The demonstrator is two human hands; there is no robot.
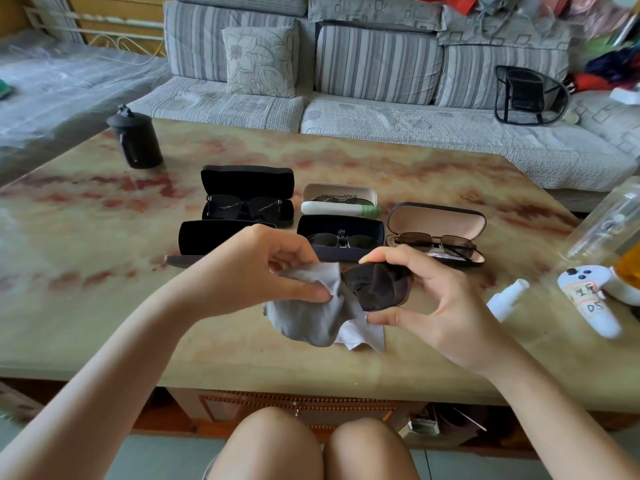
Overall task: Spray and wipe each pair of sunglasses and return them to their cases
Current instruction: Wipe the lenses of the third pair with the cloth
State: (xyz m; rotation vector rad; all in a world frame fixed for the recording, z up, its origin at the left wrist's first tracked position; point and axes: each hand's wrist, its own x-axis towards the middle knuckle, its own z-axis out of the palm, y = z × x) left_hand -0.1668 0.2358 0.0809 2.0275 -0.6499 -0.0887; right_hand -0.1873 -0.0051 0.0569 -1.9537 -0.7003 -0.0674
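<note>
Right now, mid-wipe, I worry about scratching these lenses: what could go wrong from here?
1. The right hand pinches the sunglasses by the fingertips only, at the lens edge. Rubbing by the left hand could pop them loose onto the hard table.
2. The cloth hangs bunched and low. If it drags on the table, it may pick up grit.
3. The spray bottle lies on its side near the right wrist and could be knocked away.

Marbled table. Black mug at its far left corner; white controller at its right edge. Grey sofa behind.
</note>
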